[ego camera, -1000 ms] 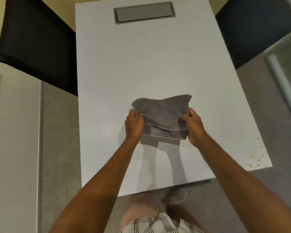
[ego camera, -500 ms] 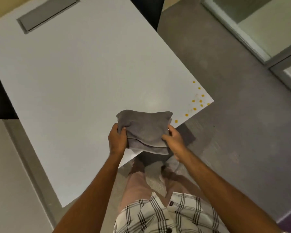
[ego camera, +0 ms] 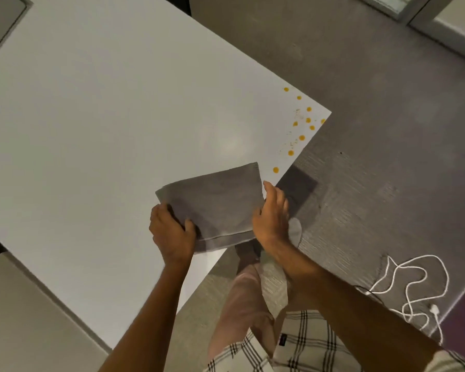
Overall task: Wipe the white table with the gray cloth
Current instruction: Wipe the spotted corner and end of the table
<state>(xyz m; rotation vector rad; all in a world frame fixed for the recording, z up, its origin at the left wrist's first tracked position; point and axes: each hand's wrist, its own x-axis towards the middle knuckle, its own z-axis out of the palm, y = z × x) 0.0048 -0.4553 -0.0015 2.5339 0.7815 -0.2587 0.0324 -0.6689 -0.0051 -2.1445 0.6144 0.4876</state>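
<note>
The cloth (ego camera: pixel 212 208) has spread flatter near the tabletop (ego camera: pixel 105 116) edge; left hand (ego camera: pixel 172 232) grips its corner, right hand (ego camera: pixel 270 218) holds its side, yellow spots (ego camera: pixel 302 137) just beyond.

White table (ego camera: pixel 105 124), seen at an angle, near corner pointing right. Folded gray cloth (ego camera: pixel 215 205) sits at its near edge, whether flat on the surface or held just above is unclear. Yellow-orange droplets (ego camera: pixel 301 137) scattered on the table by the right corner, nearest one just beside the cloth. Gray floor (ego camera: pixel 373 89) beyond, white cable (ego camera: pixel 414 288) coiled loose on it at right.
</note>
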